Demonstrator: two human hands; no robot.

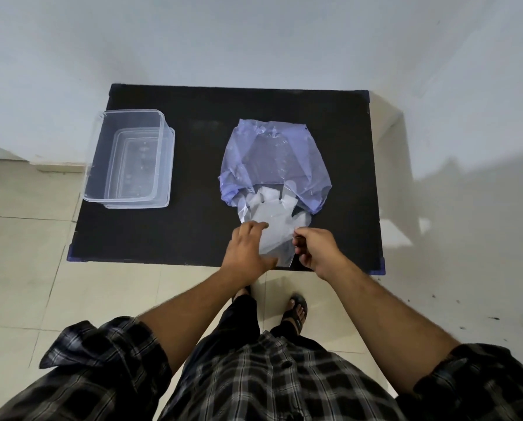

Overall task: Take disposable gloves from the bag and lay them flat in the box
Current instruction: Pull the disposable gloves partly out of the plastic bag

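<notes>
The clear plastic box (129, 159) is sitting at about nine o'clock on the black table (193, 117), resting on what looks like its lid, with nothing visibly in it. It is hanging slightly past the table's left edge, so a careless drop-in could nudge it further out.

Near the six o'clock edge, the left hand (248, 253) is lying spread, palm down, fingers pressing the cuff end of a clear glove (272, 220). The glove is lying on the table with its finger end pointing toward twelve o'clock, still touching the mouth of the purple bag (272, 153). More clear film is bunching at that mouth; whether it is one glove or several I cannot tell.

At the glove's right edge, the right hand (315, 250) is curling, thumb and forefinger apparently pinching the film.

The risks, as I judge them: thin film clings, so lifting may be dragging extra gloves or the light bag along; a pinch on one layer only may stretch or tear it; carried toward nine o'clock, the limp glove may fold or land crumpled rather than flat.
</notes>
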